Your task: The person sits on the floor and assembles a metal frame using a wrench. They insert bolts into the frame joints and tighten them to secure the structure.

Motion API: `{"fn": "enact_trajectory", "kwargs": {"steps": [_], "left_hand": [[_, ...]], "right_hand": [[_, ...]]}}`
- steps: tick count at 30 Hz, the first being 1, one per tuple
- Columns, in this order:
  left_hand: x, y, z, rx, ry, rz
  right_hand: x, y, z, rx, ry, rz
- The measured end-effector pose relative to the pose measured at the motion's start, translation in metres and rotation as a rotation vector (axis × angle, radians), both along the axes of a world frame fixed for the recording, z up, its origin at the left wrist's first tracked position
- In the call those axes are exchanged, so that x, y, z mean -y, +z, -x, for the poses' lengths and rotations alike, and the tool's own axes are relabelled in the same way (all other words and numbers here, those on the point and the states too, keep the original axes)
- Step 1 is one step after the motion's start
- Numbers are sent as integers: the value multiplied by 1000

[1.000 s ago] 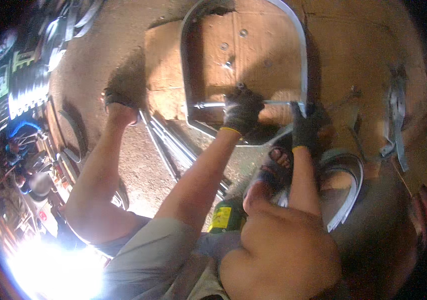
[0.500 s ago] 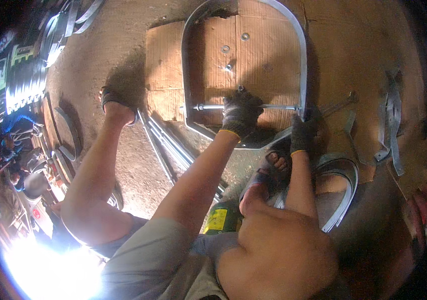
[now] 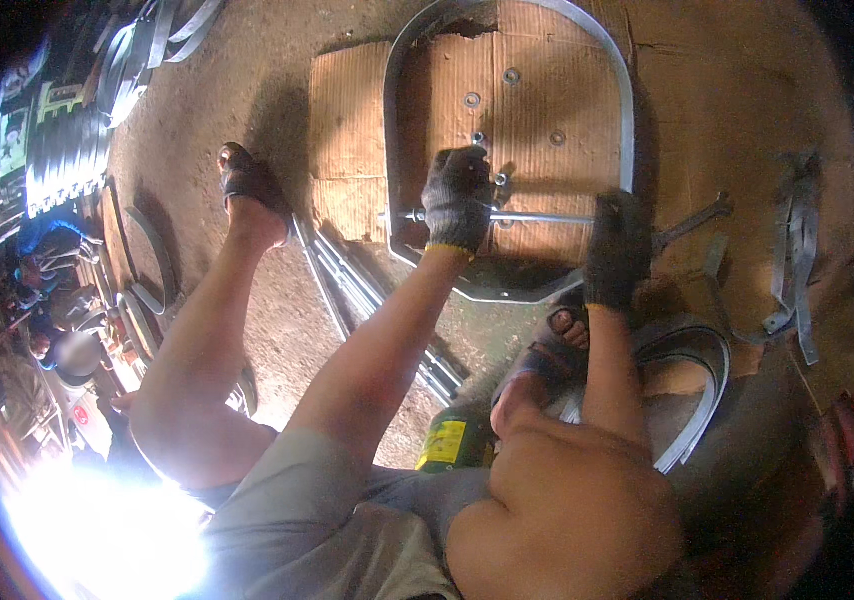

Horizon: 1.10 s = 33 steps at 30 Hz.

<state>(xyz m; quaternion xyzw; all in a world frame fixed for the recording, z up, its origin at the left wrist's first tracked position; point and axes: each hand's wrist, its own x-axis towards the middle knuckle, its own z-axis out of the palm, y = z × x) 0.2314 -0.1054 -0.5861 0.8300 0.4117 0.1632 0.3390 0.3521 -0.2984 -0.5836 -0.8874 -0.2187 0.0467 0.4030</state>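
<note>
A U-shaped grey metal frame (image 3: 627,110) with an angled near end lies on a cardboard sheet (image 3: 347,110). A thin metal rod (image 3: 542,217) crosses it from side to side. My left hand (image 3: 459,195), in a dark knit glove, is closed over the rod near its left end; its fingertips are hidden. My gloved right hand (image 3: 619,250) is closed at the rod's right end, by the frame's right side, covering whatever it grips. Just beyond my left hand are two nuts (image 3: 501,180) and several washers (image 3: 512,76). A wrench (image 3: 692,222) extends right of my right hand.
Metal bars (image 3: 347,285) lie between my feet. Bent strips (image 3: 792,250) and curved bands (image 3: 702,400) are at the right. A dark container with a yellow label (image 3: 444,443) stands near my legs. Another person (image 3: 52,235) is at the far left among metal parts.
My left hand has slid left along the rod and closed into a fist. My right hand has moved up over the rod's right end. The whole view has shifted slightly.
</note>
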Motion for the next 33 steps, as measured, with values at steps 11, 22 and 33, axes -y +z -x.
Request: {"fn": "enact_trajectory", "kwargs": {"steps": [11, 22, 33], "left_hand": [[-83, -16, -125, -419, -320, -219], [-108, -84, -162, -352, -132, -313], [19, -4, 1, 267, 285, 171]], "right_hand": [[-96, -41, -45, 108, 317, 444], [-22, -112, -77, 710, 426, 365], [90, -27, -81, 117, 402, 1193]]}}
